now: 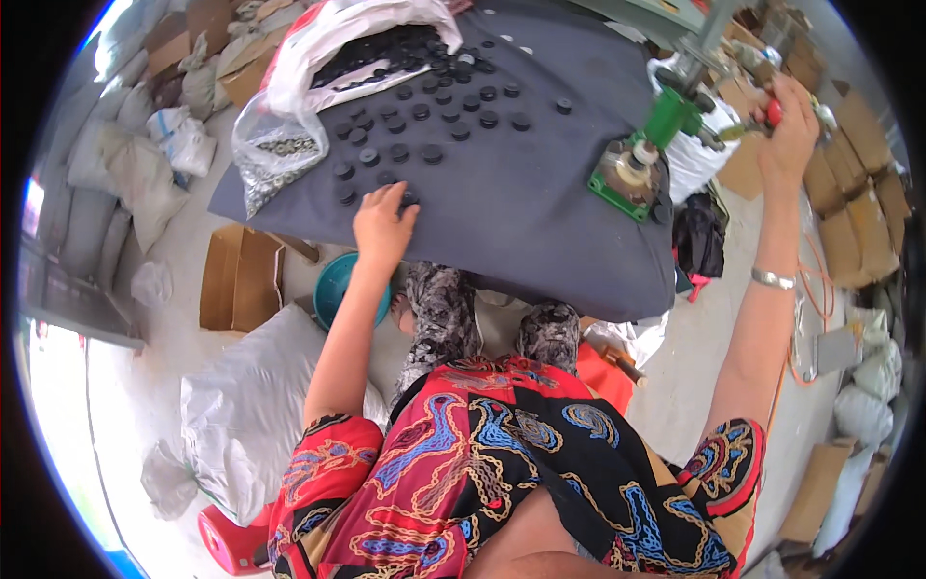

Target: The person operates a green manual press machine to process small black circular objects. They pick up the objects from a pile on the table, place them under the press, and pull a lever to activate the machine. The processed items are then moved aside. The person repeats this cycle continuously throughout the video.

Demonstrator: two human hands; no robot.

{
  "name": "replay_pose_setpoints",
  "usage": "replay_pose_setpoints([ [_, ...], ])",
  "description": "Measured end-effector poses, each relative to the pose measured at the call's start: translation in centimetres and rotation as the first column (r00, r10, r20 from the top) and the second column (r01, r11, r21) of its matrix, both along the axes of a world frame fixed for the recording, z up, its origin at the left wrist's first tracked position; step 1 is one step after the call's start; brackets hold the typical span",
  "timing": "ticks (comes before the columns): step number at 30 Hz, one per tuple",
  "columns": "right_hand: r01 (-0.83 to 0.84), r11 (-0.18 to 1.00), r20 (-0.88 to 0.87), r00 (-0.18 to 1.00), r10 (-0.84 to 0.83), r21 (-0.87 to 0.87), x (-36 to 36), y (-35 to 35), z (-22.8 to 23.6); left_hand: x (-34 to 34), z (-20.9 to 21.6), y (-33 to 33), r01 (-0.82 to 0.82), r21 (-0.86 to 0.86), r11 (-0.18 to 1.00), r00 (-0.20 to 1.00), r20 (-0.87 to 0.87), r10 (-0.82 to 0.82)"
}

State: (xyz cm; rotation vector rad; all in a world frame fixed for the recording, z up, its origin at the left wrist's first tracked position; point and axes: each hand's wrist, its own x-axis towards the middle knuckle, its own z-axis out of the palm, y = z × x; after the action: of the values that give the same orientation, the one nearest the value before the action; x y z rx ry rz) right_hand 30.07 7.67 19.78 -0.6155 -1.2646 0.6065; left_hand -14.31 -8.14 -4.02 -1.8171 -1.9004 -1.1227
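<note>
Left hand, fingers bent down onto small round black rubber discs spread just above, mid-frame; right hand far upper right, closed on red-tipped lever.

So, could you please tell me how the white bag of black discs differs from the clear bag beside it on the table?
The white bag is larger and opaque, lying open with black discs spilling onto the dark cloth. The clear bag is smaller and see-through, holding small pale metallic-looking pieces, none spilled. The white bag lies farther from the left hand than the clear one. Both are plastic and rest on the cloth's left side.
</note>
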Motion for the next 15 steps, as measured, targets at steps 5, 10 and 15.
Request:
replay_pose_setpoints([
  [5, 0.151, 0.988, 0.099, 0.983, -0.152, 0.016, 3.7, -0.3, 0.0, 2.0, -0.9, 1.9, -0.053, -0.088, 0.995, 0.998, 0.04, 0.057],
  [10, -0.134, 0.991, 0.073, 0.988, 0.134, -0.015, 6.0, 2.6, -0.5, 2.3, -1.4, 1.1, -0.107, -0.019, 0.994, 0.989, 0.097, 0.108],
  [15, -0.1, 0.995, 0.055, 0.993, 0.101, -0.007, 6.7, 1.3, 0.0, 3.1, -1.5, 2.6, -0.038, 0.02, 0.999, 0.984, 0.173, 0.034],
])
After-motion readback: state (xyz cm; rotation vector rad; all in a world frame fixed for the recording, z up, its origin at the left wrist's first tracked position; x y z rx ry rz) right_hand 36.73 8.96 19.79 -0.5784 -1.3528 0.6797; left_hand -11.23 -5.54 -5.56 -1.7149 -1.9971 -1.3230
